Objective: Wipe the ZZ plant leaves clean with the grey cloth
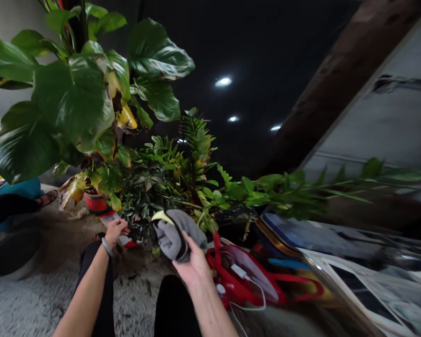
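Observation:
A bunched grey cloth (187,231) with black edging and a yellow-green patch rests in my right hand (195,262), which is wrapped round its lower right side. To the left, my left hand (115,231), with a bracelet at the wrist, has its fingers curled together close to the dark leaves of a bushy plant (145,187). Whatever those fingers may hold is hidden. Behind that hand, partly covered, lies a red and white printed item (108,216).
A large-leaved plant (73,93) in a red pot (94,203) stands left. To the right are a red bag (238,267) with a white cable and a white-framed panel (361,290). A dark basin (12,255) and another person's sandaled foot (47,198) are at far left.

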Demonstrator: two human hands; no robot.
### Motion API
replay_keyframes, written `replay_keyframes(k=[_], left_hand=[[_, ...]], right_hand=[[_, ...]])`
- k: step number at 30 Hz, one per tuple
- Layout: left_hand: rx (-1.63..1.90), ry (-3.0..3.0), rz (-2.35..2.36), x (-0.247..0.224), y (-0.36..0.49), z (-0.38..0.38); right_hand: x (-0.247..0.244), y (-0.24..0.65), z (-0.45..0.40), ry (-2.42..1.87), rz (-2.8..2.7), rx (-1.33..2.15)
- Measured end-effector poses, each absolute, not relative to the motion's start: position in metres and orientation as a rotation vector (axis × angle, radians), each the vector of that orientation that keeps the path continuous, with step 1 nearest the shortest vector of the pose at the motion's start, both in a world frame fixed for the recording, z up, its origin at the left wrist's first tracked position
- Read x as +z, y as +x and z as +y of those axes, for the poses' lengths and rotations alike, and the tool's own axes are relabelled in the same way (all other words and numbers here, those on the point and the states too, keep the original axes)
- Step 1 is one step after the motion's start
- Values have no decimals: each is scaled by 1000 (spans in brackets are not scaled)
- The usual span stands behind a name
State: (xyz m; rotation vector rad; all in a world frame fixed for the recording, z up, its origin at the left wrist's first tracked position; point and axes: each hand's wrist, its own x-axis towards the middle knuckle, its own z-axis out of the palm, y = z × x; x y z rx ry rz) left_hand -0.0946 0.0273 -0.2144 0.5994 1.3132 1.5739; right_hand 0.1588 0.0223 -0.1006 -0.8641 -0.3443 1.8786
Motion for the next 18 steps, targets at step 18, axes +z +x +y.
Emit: replay_keyframes(k=[18], left_hand=[[1582, 610, 1321, -214, -91, 27]], right_hand=[[-73, 113, 24, -783, -493, 1732]])
